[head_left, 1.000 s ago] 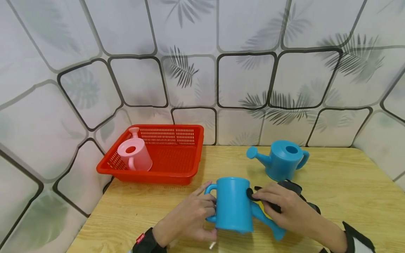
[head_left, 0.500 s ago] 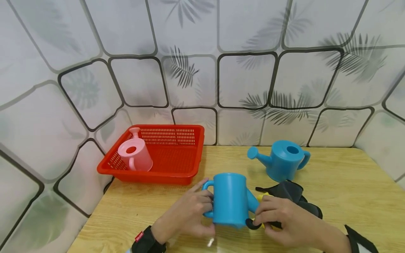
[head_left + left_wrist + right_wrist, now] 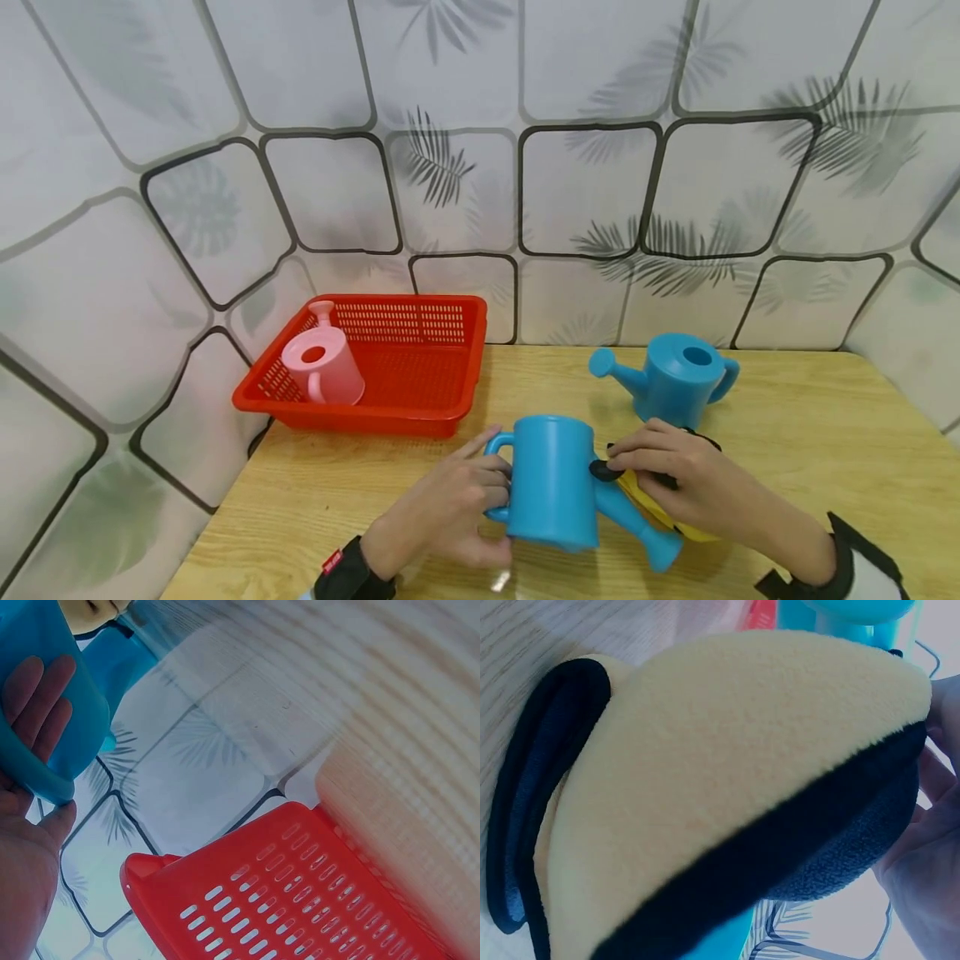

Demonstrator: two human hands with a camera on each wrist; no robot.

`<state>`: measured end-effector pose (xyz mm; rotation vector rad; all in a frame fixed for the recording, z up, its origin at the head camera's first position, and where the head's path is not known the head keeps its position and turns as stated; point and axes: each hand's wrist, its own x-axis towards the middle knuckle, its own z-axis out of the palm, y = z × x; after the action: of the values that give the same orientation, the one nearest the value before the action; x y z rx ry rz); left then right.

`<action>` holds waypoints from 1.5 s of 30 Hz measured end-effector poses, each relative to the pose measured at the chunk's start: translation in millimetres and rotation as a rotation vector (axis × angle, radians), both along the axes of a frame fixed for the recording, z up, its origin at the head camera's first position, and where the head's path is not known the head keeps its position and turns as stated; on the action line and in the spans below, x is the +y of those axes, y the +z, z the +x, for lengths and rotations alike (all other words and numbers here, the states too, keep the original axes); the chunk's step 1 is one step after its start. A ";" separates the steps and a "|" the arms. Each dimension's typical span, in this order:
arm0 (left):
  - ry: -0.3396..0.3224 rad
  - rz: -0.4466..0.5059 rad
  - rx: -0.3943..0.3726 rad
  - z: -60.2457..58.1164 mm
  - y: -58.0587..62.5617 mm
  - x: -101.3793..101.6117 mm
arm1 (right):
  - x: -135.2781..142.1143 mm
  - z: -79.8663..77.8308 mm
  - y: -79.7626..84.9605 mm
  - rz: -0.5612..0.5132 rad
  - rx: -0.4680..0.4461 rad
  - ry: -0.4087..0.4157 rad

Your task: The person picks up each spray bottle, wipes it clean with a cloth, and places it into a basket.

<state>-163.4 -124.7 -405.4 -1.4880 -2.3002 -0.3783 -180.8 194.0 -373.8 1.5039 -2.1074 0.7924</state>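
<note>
In the head view a blue watering can [image 3: 555, 487] is tipped on its side, its round base toward the front right and spout pointing down to the right. My left hand [image 3: 459, 504] holds it by the handle; the left wrist view has the fingers of this hand [image 3: 30, 881] passing through the handle against the can's wall [image 3: 86, 727]. My right hand [image 3: 678, 477] pinches a yellow and dark grey cloth [image 3: 727, 765], its dark edge [image 3: 606, 472] touching the can's right side near the spout. Much of the cloth is hidden under the right hand in the head view.
A second blue watering can [image 3: 675, 387] stands upright behind my right hand. A red plastic basket [image 3: 405, 423] sits at the back left, with a pink watering can [image 3: 333, 371] in it. The wooden table [image 3: 300, 517] ends at a patterned curtain [image 3: 465, 192].
The cloth went down along the can's side with my right hand, then back up. More of its yellow face shows now. The held can shifted slightly left, then back right.
</note>
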 end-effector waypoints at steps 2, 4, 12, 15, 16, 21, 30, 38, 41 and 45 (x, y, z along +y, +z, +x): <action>-0.007 -0.002 0.013 -0.6 -0.6 -0.7 | 0.3 0.9 0.5 0.041 -0.036 -0.019; -0.009 0.002 0.010 -0.9 -1.5 -1.3 | 0.5 2.7 0.7 0.077 -0.064 -0.041; 0.006 0.001 0.003 -0.4 -5.1 -3.3 | 6.3 13.2 -9.7 0.072 -0.057 -0.004; 0.010 -0.006 0.011 -0.6 -5.3 -5.1 | 8.3 17.6 -11.6 0.069 -0.078 0.026; 0.012 -0.004 0.004 -0.8 -5.2 -5.2 | 9.2 19.4 -11.8 0.066 -0.085 0.037; 0.012 -0.005 0.012 -1.3 -5.3 -6.4 | 13.0 28.3 -9.7 0.094 -0.103 0.020; 0.015 0.001 -0.001 -0.3 -6.1 -7.5 | 12.5 31.0 -13.3 0.027 -0.032 0.102; 0.004 0.001 -0.019 1.1 -5.9 -6.1 | 10.1 29.6 -16.1 0.020 -0.022 0.135; 0.000 -0.002 -0.025 1.6 -7.1 -4.9 | 10.1 31.1 -16.5 0.034 -0.046 0.134; -0.011 -0.014 0.015 2.5 -7.3 -3.8 | 9.8 32.7 -17.5 0.053 -0.075 0.122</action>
<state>-160.8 -128.5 -412.7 -1.5053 -2.2883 -0.3537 -148.1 203.8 -391.3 1.6688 -2.1218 0.8543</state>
